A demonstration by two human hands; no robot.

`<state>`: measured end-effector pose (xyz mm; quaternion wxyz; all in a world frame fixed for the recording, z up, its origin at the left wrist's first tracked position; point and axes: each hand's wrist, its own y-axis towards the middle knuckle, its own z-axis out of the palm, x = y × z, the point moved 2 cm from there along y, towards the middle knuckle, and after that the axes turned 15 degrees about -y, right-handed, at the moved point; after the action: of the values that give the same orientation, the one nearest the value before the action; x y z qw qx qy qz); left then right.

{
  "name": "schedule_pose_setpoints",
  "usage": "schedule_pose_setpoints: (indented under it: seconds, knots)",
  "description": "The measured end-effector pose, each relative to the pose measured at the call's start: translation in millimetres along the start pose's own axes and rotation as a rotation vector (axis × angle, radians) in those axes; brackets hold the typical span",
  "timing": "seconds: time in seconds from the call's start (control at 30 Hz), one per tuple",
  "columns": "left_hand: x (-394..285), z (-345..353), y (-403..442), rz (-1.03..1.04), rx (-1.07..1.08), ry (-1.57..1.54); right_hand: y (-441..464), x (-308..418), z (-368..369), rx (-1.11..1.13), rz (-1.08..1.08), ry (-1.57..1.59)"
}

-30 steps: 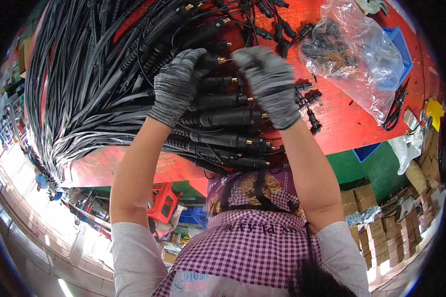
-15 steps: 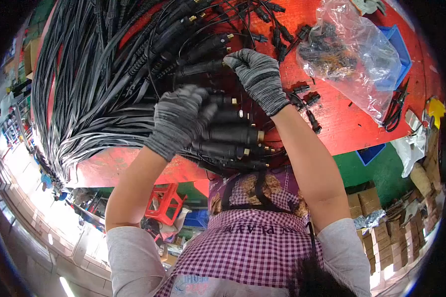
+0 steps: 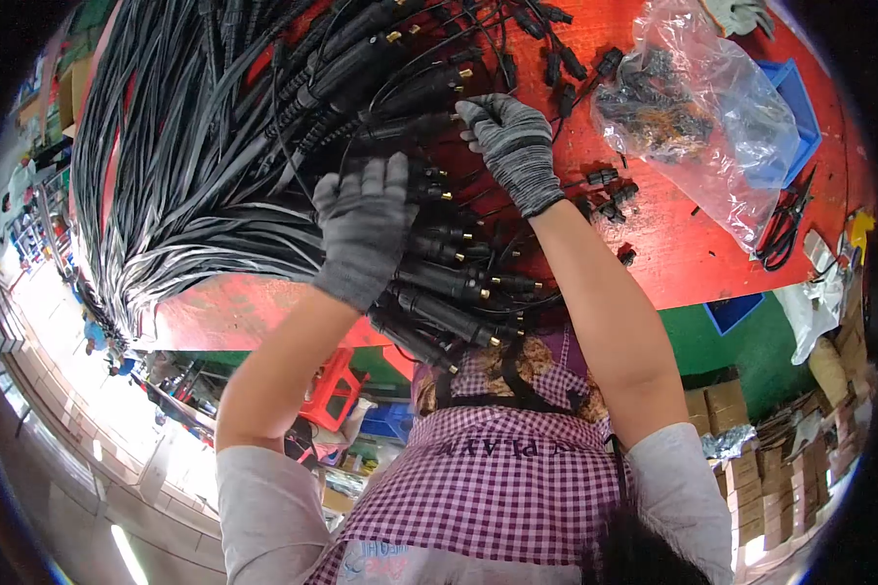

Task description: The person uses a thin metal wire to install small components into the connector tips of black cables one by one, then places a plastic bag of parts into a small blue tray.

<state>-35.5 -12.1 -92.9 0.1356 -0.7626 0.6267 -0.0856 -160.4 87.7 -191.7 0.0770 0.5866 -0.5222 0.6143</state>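
Observation:
Many black cables [image 3: 176, 146] run from the left across the red table, ending in thick black connectors [image 3: 446, 277] with brass tips. My left hand [image 3: 363, 229], in a grey knit glove and slightly blurred, lies over the connectors with its fingers apart. Beside the brass tip of an upper connector [image 3: 415, 127] is my right hand [image 3: 509, 151], also gloved, with thumb and index finger pinched together. Whatever is between those fingertips is too small to make out. Thin black leads with small plugs [image 3: 610, 195] lie right of the connectors.
A clear plastic bag [image 3: 698, 117] of small dark parts lies on the red table [image 3: 693, 244], partly over a blue tray [image 3: 795, 117]. Black scissors [image 3: 782, 229] are at the right edge, and a glove [image 3: 741, 15] at the top right. A red stool [image 3: 334, 390] stands below the table.
My left hand has moved off the upper connector, down over the lower ones, and spread its fingers. The lower connectors have shifted and fanned downward. My right hand remains pinched near the upper connectors.

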Motion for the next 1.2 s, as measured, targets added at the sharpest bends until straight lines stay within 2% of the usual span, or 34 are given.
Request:
schedule_pose_setpoints:
  seconds: [0.1, 0.2, 0.23, 0.33, 0.37, 0.47, 0.5, 0.53, 0.6, 0.7, 0.77, 0.87, 1.1, 1.2]
  knots:
    - [4.1, 27.2, 25.3, 0.055, 0.345, 0.252, -6.9, 14.2, -2.2, 0.059, 0.302, 0.380]
    - [5.8, 26.3, 39.1, 0.072, 0.441, 0.106, -6.7, 4.0, 3.6, 0.011, 0.334, 0.519]
    - [12.5, 24.6, 39.8, -0.008, 0.539, -0.069, -8.8, 2.5, 4.0, 0.001, 0.290, 0.500]
    - [18.1, 13.5, 26.4, 0.056, 0.349, -0.124, -10.0, 2.9, 5.5, -0.028, 0.271, 0.481]
    - [22.0, 12.6, 30.3, -0.065, 0.433, -0.197, -10.3, 4.2, 3.8, -0.024, 0.257, 0.425]
    - [25.0, 13.4, 48.3, -0.168, 0.622, -0.138, -12.8, 9.6, -6.4, -0.039, 0.161, 0.293]
    - [20.8, 4.4, 56.1, -0.126, 0.769, -0.048, -12.8, 7.1, -17.5, -0.070, 0.088, 0.277]
    - [23.1, 5.7, 54.7, -0.099, 0.713, -0.081, -13.4, 6.4, -30.4, -0.101, 0.016, 0.262]
    - [34.5, 13.1, 46.0, -0.040, 0.606, -0.142, -29.0, 12.1, -60.4, -0.157, 0.022, 0.208]
    - [42.0, 13.7, 29.8, -0.007, 0.214, -0.422, -66.4, 26.1, -81.9, -0.200, -0.040, 0.200]
    - [46.1, 19.0, 20.9, 0.052, -0.065, -0.587, -89.5, 33.7, -72.5, -0.121, -0.038, 0.202]
    - [50.9, 21.7, 16.9, 0.072, -0.199, -0.687, -102.5, 41.4, -57.5, -0.100, -0.027, 0.172]
    - [63.3, 25.6, 20.2, -0.026, -0.182, -0.995, -100.2, 50.0, -35.2, -0.193, -0.082, 0.014]
    - [68.3, 23.7, 22.7, -0.063, -0.105, -1.058, -96.8, 53.5, -30.7, -0.211, -0.059, 0.125]
